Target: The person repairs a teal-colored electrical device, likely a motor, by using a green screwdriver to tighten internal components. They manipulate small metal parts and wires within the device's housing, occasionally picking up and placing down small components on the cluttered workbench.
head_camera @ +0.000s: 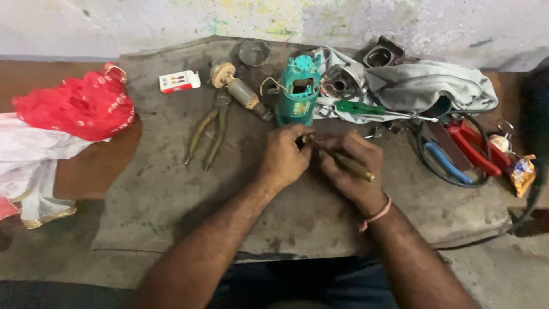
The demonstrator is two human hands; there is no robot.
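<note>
Small part between hands hidden. Left hand [284, 157] fingers pinch it (too small to identify); right hand [350, 171] fingers curl around brass-handled tool [350, 165], near teal housing [298, 97].

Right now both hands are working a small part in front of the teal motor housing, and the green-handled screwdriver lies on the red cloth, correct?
Not quite. The head view shows the green-handled screwdriver lying on the grey cloth right of the teal motor housing, not the red cloth, which sits far left. The rest holds: left hand and right hand meet at a small part before the housing.
</note>
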